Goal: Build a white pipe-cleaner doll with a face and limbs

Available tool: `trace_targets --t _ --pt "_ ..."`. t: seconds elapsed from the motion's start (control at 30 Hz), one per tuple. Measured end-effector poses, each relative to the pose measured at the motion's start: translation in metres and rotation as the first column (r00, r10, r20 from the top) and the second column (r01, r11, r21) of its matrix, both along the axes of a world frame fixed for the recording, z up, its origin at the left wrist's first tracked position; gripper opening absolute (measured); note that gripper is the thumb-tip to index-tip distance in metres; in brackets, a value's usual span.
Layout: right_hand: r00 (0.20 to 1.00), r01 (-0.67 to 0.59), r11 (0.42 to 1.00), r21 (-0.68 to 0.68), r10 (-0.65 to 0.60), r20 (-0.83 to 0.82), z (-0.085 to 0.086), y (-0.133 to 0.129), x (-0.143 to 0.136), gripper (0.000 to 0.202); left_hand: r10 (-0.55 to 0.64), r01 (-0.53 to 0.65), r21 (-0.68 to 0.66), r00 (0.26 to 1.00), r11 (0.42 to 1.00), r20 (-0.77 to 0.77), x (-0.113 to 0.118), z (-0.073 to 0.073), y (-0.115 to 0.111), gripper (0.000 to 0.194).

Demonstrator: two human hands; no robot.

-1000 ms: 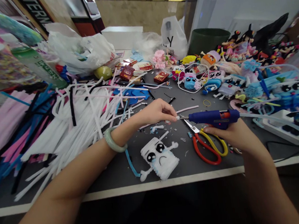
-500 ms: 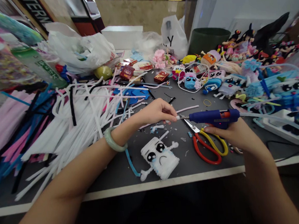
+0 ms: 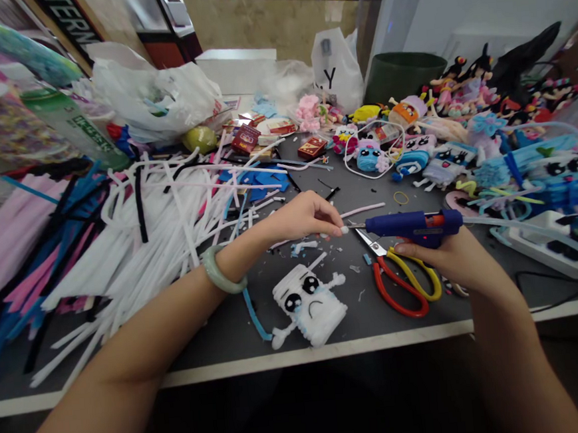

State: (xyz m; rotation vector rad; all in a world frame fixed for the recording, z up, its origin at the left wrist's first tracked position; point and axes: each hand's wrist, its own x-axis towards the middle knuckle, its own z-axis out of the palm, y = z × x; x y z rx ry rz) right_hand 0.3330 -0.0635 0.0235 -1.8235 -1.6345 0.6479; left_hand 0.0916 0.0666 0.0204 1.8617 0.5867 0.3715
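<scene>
My right hand [image 3: 440, 258] is wrapped round a dark blue hot glue gun [image 3: 394, 225], its nozzle pointing left. At the nozzle's tip, my left hand [image 3: 313, 216] pinches a small white fuzzy piece [image 3: 344, 229], with most of it hidden by the fingers. Below my left hand lies a white pipe-cleaner figure [image 3: 319, 307] with big black eyes, a frowning mouth and two little arms. Scissors [image 3: 399, 288] with one red and one yellow handle rest under the glue gun, their blades pointing up and left.
White pipe cleaners [image 3: 136, 255] heap up on the left, with pink, blue and black ones beside them. Several finished plush figures [image 3: 450, 164] crowd the back right. A white power strip [image 3: 551, 242] with cables lies at the right. Plastic bags [image 3: 159, 93] stand behind.
Both hands stay nearly still; the glue gun's nozzle remains at the white piece.
</scene>
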Motion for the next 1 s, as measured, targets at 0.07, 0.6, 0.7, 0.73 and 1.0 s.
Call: trace_targets --t 0.07,0.6,0.7,0.73,1.0 --pt "1.0 0.0 1.0 0.015 0.0 0.0 -0.0001 0.0005 -0.0004 0.033 -0.002 0.002 0.009 1.0 1.0 -0.002 0.0 -0.0005 0.0004 0.013" --pt "0.999 -0.012 1.0 0.015 0.013 -0.039 -0.0038 0.0018 -0.0018 0.03 -0.006 0.009 0.06 0.999 0.998 -0.037 -0.0001 0.0024 -0.0005 0.012" --pt "0.999 -0.01 1.0 0.026 0.011 -0.033 -0.0039 0.0019 -0.0015 0.029 -0.008 0.01 0.061 0.999 0.998 -0.034 -0.0003 0.0022 -0.0006 0.012" --pt "0.999 -0.009 1.0 0.027 0.01 -0.031 -0.004 0.002 -0.0014 0.029 -0.01 0.012 0.059 0.999 0.998 -0.034 -0.0003 0.0021 -0.0005 0.012" --pt "0.999 0.008 1.0 -0.024 -0.008 -0.037 -0.0034 0.0024 0.0 0.032 0.005 -0.004 0.044 1.0 0.999 -0.023 -0.0013 0.0 0.0009 0.014"
